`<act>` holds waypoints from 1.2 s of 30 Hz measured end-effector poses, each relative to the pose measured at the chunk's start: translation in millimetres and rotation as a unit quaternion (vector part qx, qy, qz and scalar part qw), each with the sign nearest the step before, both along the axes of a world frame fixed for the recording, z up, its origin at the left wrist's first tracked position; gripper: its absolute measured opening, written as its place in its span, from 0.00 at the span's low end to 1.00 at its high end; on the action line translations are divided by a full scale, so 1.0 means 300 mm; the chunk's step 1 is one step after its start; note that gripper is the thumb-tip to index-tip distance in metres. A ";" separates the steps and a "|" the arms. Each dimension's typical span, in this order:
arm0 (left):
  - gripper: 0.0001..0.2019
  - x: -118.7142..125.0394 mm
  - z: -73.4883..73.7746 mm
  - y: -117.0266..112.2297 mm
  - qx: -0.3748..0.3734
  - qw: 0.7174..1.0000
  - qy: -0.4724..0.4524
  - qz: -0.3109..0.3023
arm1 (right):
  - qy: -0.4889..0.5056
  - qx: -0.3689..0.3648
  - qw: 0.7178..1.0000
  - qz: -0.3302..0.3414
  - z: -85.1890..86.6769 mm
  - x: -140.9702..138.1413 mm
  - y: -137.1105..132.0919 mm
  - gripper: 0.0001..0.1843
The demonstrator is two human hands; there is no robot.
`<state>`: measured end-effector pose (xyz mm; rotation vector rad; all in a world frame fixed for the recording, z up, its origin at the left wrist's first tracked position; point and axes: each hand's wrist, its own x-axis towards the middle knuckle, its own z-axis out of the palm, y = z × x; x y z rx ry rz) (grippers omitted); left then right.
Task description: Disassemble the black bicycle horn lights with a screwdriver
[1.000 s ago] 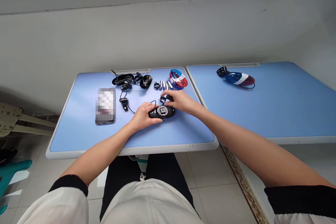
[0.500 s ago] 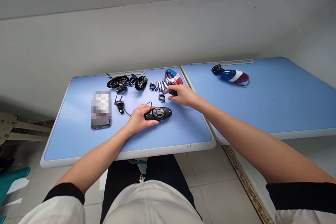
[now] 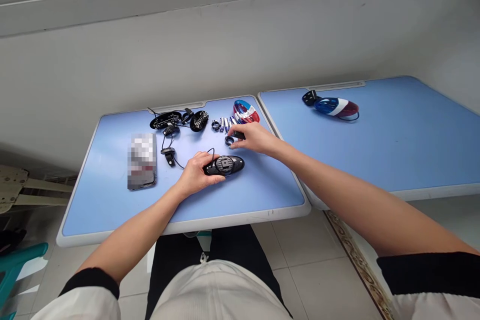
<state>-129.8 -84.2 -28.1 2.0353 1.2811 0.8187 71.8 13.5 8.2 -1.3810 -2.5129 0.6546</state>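
My left hand (image 3: 195, 170) grips the left end of a black oval bicycle-horn housing (image 3: 234, 165), which lies on the table with its round ribbed mount facing up. A thin cable loops out beside my fingers. My right hand (image 3: 249, 137) is closed around a small black handle-like object (image 3: 239, 135), mostly hidden by the fingers. Its thumb and index finger are at a black ring clamp (image 3: 229, 141), just behind the housing. Several blue-and-silver batteries (image 3: 226, 124) and a second ring clamp (image 3: 215, 125) lie just beyond this hand.
Black oval shells (image 3: 165, 120) with wired switches (image 3: 169, 155) lie at the back left. A phone (image 3: 142, 162) is near the left side. A red, white and blue light cover (image 3: 246, 111) sits at the back; an assembled light (image 3: 335, 107) rests on the right table (image 3: 375, 155).
My right hand has moved slightly left, bringing its thumb and index finger to the ring clamp. My left hand keeps its grip on the housing. The view has shifted a little.
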 end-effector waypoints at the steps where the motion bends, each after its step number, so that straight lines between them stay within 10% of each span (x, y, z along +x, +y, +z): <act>1: 0.23 0.000 0.000 0.000 0.000 1.000 -0.002 -0.001 | -0.016 0.006 1.000 0.007 -0.006 -0.001 0.001 0.13; 15: 0.22 -0.001 -0.014 -0.001 0.018 1.000 -0.002 -0.008 | -0.152 0.123 0.980 0.044 -0.027 0.039 0.058 0.13; 21: 0.23 0.009 -0.013 -0.012 0.020 1.000 0.015 0.019 | 0.055 -0.017 0.995 -0.085 0.046 0.068 -0.031 0.08; 30: 0.24 0.018 0.023 -0.006 -0.035 0.999 -0.003 0.034 | 0.340 -0.422 0.802 -0.251 0.026 0.093 -0.202 0.20; 36: 0.21 0.019 0.092 -0.022 -0.129 0.981 -0.134 0.049 | 0.460 -0.514 0.707 -0.156 -0.021 0.038 -0.279 0.31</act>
